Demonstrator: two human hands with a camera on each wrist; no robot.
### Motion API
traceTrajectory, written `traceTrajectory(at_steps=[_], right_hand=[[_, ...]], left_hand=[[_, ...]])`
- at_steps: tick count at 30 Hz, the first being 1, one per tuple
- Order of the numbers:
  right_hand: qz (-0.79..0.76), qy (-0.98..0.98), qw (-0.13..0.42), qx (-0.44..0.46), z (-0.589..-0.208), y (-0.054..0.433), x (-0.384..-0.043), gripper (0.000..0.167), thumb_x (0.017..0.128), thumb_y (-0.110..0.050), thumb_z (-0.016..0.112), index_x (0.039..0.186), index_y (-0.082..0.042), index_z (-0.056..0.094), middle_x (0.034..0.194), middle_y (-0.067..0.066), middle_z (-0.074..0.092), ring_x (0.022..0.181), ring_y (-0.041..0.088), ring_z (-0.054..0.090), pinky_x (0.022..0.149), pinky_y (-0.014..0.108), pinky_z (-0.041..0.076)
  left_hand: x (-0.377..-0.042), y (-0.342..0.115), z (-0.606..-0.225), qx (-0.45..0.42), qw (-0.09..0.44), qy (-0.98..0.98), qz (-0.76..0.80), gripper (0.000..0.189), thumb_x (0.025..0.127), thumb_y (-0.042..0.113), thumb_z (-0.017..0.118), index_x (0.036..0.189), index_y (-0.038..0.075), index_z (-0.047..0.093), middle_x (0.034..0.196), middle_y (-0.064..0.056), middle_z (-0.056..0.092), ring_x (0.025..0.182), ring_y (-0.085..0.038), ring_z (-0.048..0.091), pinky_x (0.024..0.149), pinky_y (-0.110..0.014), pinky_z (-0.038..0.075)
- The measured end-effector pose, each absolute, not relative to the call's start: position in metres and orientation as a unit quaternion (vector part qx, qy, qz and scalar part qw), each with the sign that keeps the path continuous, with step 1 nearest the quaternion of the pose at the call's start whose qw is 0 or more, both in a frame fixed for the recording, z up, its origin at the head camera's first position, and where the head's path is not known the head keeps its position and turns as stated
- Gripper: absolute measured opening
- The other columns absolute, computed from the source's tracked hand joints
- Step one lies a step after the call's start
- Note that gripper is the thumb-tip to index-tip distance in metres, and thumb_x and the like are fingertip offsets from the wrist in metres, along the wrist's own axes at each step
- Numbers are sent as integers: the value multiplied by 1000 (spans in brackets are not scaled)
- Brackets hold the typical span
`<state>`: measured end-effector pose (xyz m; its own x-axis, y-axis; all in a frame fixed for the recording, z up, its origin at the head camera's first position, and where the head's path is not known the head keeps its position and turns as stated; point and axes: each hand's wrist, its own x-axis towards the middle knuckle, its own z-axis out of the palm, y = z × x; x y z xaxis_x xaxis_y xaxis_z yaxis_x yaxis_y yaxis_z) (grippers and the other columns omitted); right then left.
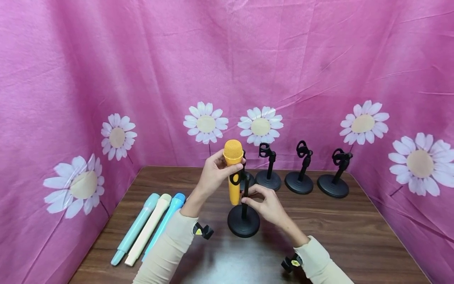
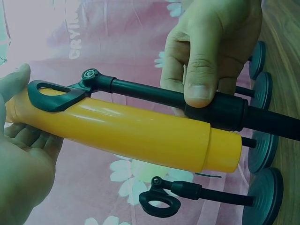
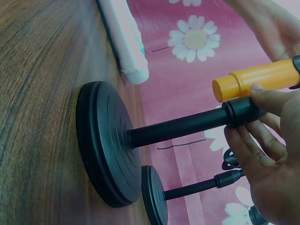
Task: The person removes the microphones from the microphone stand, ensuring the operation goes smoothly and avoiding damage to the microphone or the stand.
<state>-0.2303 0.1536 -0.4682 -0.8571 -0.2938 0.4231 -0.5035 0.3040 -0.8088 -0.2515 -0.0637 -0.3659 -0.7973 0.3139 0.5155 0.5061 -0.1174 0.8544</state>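
Observation:
My left hand [image 1: 213, 173] grips a yellow microphone [image 1: 233, 193] just below its mesh head and keeps it upright, head up. Beside it is a black tabletop microphone stand [image 1: 243, 225] with a round base. My right hand [image 1: 268, 205] pinches the stand's pole at the thick collar [image 2: 215, 110], thumb on one side and fingers on the other. In the left wrist view the stand's clip ring [image 2: 58, 104] overlaps the microphone's body near my left hand, with yellow showing through its opening. The microphone's lower end reaches down alongside the pole.
On the left of the table lie a mint microphone [image 1: 136, 228], a cream microphone [image 1: 149, 228] and a blue microphone [image 1: 173, 207], side by side. Several more black stands, including the rightmost stand [image 1: 333, 184], line the back edge before a pink flowered curtain [image 1: 227, 71].

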Motion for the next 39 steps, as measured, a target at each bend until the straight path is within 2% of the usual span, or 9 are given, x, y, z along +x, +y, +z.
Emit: traceTrajectory(at_steps=[3, 6, 8, 11, 16, 18, 24, 30, 39], right_hand=[[535, -802, 97, 247, -468, 153, -230, 14, 91, -19, 87, 100, -19, 76, 99, -2, 77, 99, 7, 71, 86, 27, 63], [538, -802, 91, 243, -468, 153, -230, 14, 91, -19, 87, 101, -19, 76, 100, -2, 77, 99, 7, 71, 86, 26, 62], [541, -801, 87, 242, -467, 153, -230, 14, 91, -19, 86, 101, -19, 76, 100, -2, 77, 99, 7, 71, 86, 26, 62], [547, -797, 81, 243, -467, 153, -229, 14, 92, -20, 86, 102, -19, 77, 100, -1, 78, 99, 7, 72, 86, 25, 63], [553, -793, 76, 245, -467, 154, -229, 14, 93, -19, 85, 103, -18, 76, 102, 1, 78, 98, 7, 72, 86, 25, 63], [555, -792, 74, 245, -467, 153, -229, 14, 93, -19, 85, 103, -18, 76, 102, 2, 78, 98, 7, 73, 86, 25, 63], [557, -791, 73, 243, -467, 153, -229, 14, 92, -17, 85, 102, -18, 76, 102, 2, 77, 97, 7, 72, 85, 26, 63], [559, -789, 74, 244, -468, 152, -229, 14, 92, -17, 85, 103, -18, 76, 103, 2, 77, 97, 7, 72, 85, 25, 63], [557, -789, 81, 247, -468, 153, -229, 14, 92, -17, 85, 104, -17, 77, 103, 2, 78, 100, 7, 71, 86, 25, 62]], left_hand=[[-252, -64, -364, -315, 70, -654, -685, 37, 99, 6, 76, 134, 3, 65, 115, -20, 77, 116, -52, 68, 101, -38, 60], [-251, -63, -362, -314, 67, -649, -690, 37, 99, 6, 76, 134, 3, 65, 116, -23, 76, 117, -58, 65, 101, -37, 61], [-251, -63, -359, -314, 67, -648, -691, 37, 98, 6, 76, 133, 3, 66, 116, -23, 76, 117, -57, 66, 100, -37, 61], [-251, -62, -356, -315, 72, -648, -690, 36, 98, 5, 76, 133, 2, 66, 116, -22, 77, 114, -50, 70, 99, -37, 61], [-252, -62, -350, -321, 84, -648, -685, 37, 98, 10, 77, 133, 3, 67, 111, -11, 79, 107, -24, 76, 99, -37, 61], [-253, -62, -347, -328, 83, -641, -689, 37, 99, 14, 78, 132, 3, 67, 109, -7, 80, 104, -19, 77, 100, -39, 61], [-255, -61, -339, -346, 80, -624, -696, 40, 100, 12, 76, 135, -1, 63, 109, -4, 78, 101, -15, 79, 102, -42, 60], [-256, -59, -332, -359, 88, -603, -707, 40, 101, 7, 73, 136, -7, 60, 109, -8, 76, 96, -14, 79, 96, -44, 64], [-255, -55, -320, -353, 111, -601, -708, 36, 101, 4, 71, 133, -8, 61, 108, 2, 76, 92, -14, 77, 90, -38, 65]])
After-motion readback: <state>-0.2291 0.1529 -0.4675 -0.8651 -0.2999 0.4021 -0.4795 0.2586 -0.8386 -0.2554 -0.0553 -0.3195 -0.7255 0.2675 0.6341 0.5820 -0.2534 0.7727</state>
